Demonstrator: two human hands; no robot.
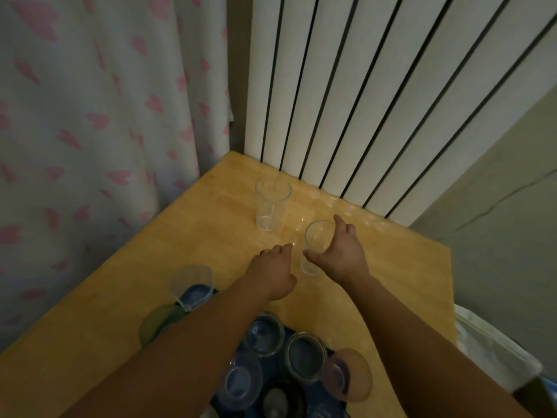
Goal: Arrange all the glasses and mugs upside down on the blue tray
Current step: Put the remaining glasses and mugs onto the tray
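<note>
1. No readable writing, brands or labels on anything in view.
2. Landmark = blue tray (289,331), at near edge of wooden table (376,267), partly hidden under the forearms.
3. On tray: several clear glasses, mouth down. One at tray's far middle (265,333), one just right of it (306,357), one nearer the cam (239,384). All look empty.
4. Tray's right edge: pink-tinted glass (349,375), inverted.
5. Tray's far-left corner: clear faceted glass (193,286), upside down; greenish glass (158,322) just beside it, partly behind left forearm, orientation hard to tell.
6. Dark round item at tray's near edge, blurry, can't ID.
7. Beyond tray, on bare table: small clear glass (315,247), upright, empty. Right hand (339,251) wraps it, thumb on left side, index finger at far rim, so fingers curl round it.
8. Left hand (272,270) beyond tray, just left of that glass, fingers reaching fwd, loosely extended, holds nothing; fingertips near glass, contact unclear.
9. Farther from tray: tall clear glass (271,208), upright, empty, standing alone, well apart from hands.
10. Bkgd beyond tray: white radiator (361,101) against table's far edge; curtain w/ pink hearts (105,116) to left.
</note>
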